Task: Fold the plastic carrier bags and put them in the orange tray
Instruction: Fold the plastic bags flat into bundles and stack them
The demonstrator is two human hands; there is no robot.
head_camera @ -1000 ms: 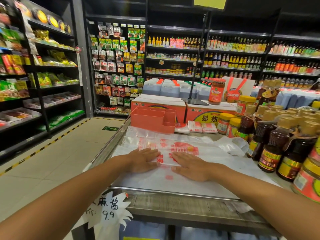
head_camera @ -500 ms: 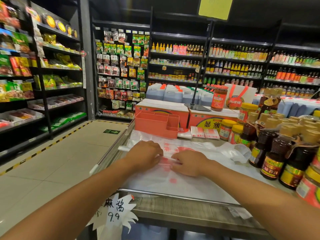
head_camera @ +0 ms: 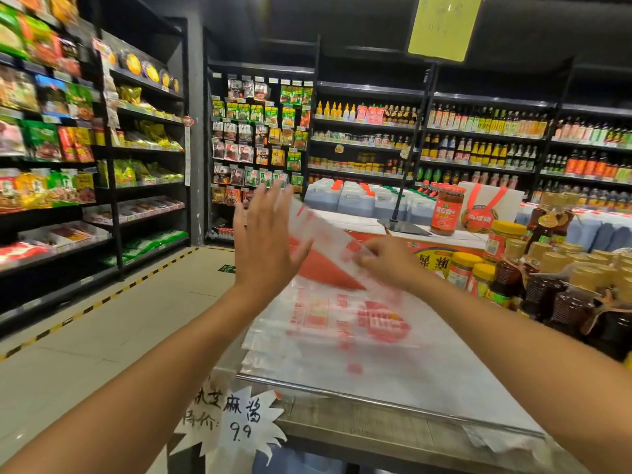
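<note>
Folding looks to be at an early stage: one printed plastic carrier bag (head_camera: pixel 321 230) is lifted off the stack of flat bags (head_camera: pixel 342 323) at frame centre. No bag can be seen in the orange tray (head_camera: pixel 321 271), which shows only partly behind the lifted one. The stack is yet to be folded. The left hand (head_camera: pixel 265 241) is open, fingers straight, at the lifted bag's left edge. The right hand (head_camera: pixel 379 263) pinches its right side, fingers curled. The bag hangs tilted between both hands, just above centre
</note>
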